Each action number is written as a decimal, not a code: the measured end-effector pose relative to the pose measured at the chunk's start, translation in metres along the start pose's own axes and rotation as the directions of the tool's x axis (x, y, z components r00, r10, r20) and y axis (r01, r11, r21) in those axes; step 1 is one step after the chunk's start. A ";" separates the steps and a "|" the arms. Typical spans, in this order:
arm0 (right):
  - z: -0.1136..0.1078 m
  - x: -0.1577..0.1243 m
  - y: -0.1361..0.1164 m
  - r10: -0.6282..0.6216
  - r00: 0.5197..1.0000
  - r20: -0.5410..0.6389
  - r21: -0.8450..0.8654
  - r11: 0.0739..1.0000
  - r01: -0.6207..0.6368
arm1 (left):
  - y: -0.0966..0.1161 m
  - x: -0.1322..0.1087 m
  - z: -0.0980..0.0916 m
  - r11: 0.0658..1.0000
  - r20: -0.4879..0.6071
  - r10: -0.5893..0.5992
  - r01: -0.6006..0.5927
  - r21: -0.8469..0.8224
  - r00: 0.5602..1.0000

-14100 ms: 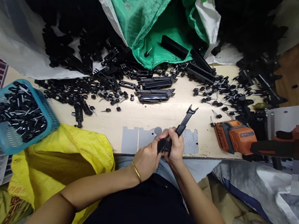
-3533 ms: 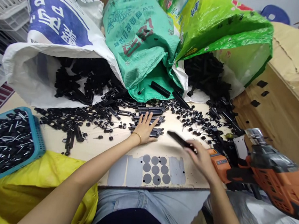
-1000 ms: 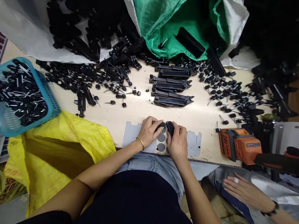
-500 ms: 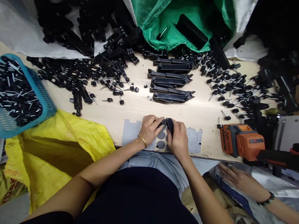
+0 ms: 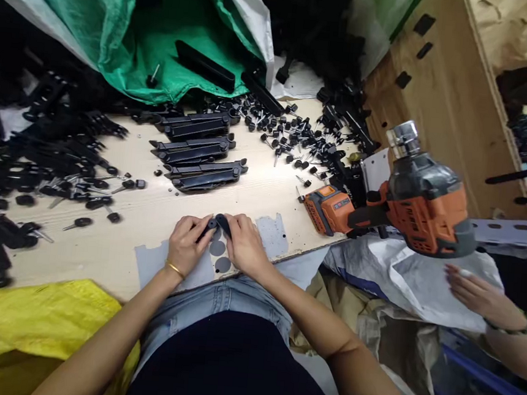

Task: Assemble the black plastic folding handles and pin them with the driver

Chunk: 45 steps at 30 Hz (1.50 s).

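At the table's front edge, my left hand (image 5: 187,241) is closed around a black round-ended part (image 5: 212,223). Close beside it, my right hand (image 5: 246,245) grips a second black round-ended part (image 5: 222,223). The rounded tops of the two parts lean together; whether they are joined I cannot tell, and the fingers cover most of both. Beneath the hands lie grey sheets (image 5: 151,263) and dark grey discs (image 5: 222,264) on the wood. Farther back, several long black folding assemblies (image 5: 207,177) rest in a stack of rows.
Black-headed screws (image 5: 296,139) are scattered at the back right, and black arm pieces (image 5: 42,141) heap at left. An orange cordless power tool (image 5: 429,206) stands at right. A green sack (image 5: 163,78) opens at the back, a yellow sack (image 5: 40,319) at front left. A co-worker's hand (image 5: 485,297) shows at far right.
The view has swung to the right, so the blue basket has left the picture and the whole power tool shows. Both hands keep their hold on the black parts.
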State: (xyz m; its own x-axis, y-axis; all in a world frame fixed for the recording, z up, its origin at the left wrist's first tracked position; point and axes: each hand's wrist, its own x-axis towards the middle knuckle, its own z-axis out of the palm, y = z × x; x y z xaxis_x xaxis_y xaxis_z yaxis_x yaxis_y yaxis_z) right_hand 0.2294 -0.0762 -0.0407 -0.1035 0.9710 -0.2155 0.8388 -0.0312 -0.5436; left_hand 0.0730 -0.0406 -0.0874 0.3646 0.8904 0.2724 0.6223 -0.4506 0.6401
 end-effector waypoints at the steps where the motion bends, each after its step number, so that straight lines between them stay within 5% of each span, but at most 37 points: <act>1: 0.000 0.000 0.001 0.005 1.000 -0.002 0.014 1.000 -0.005 | 0.002 0.001 0.001 1.000 0.005 0.007 -0.007 0.000 1.000; 6: 0.000 0.001 0.004 0.025 1.000 -0.018 0.042 0.999 -0.024 | 0.011 0.004 0.007 0.996 -0.083 -0.060 0.066 0.067 0.995; 12: 0.000 0.002 0.004 0.015 0.999 -0.030 0.041 0.999 -0.014 | 0.004 0.009 0.003 0.999 0.042 0.044 -0.045 0.031 0.998; 45: 0.008 0.008 0.008 -0.013 0.993 -0.114 0.016 1.000 0.015 | -0.004 0.014 0.006 0.995 -0.061 0.073 -0.077 -0.056 0.995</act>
State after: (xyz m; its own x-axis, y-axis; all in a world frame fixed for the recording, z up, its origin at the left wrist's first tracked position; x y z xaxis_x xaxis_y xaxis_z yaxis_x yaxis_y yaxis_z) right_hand 0.2308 -0.0704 -0.0537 -0.0529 0.9919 -0.1151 0.8287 -0.0208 -0.5593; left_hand 0.0796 -0.0267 -0.0909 0.3663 0.8571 0.3621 0.5527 -0.5135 0.6564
